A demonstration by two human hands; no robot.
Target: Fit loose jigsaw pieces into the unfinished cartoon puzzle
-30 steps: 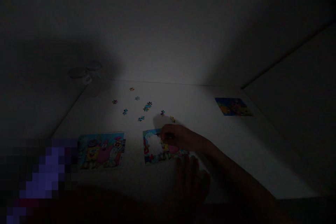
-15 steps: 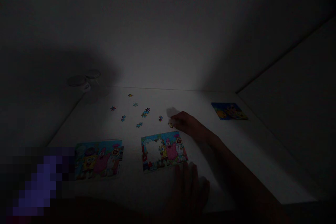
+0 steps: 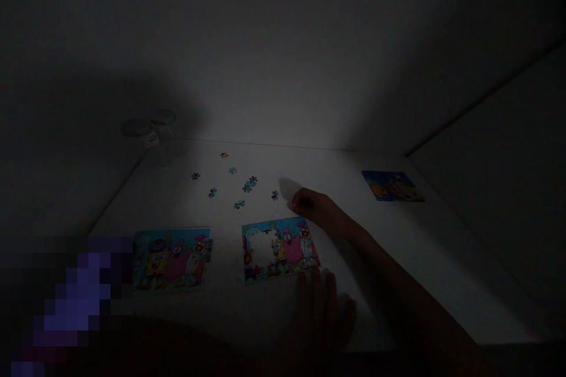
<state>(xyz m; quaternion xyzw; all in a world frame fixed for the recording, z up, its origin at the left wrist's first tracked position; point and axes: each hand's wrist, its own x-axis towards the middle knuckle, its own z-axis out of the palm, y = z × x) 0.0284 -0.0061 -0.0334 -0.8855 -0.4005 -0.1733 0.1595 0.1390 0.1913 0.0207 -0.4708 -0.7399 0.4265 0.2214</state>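
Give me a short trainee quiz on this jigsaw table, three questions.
1. True or false: the gap in the unfinished jigsaw puzzle lies in its left part.
2. Which is nearer the loose pieces: the left hand or the right hand?
3. Fill in the blank: the other puzzle lies to the ___ of the unfinished one.

Key: 1 true; 2 the right hand; 3 left.

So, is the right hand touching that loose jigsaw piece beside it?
Apart. The head view shows a strip of white table between the right hand and the loose jigsaw piece.
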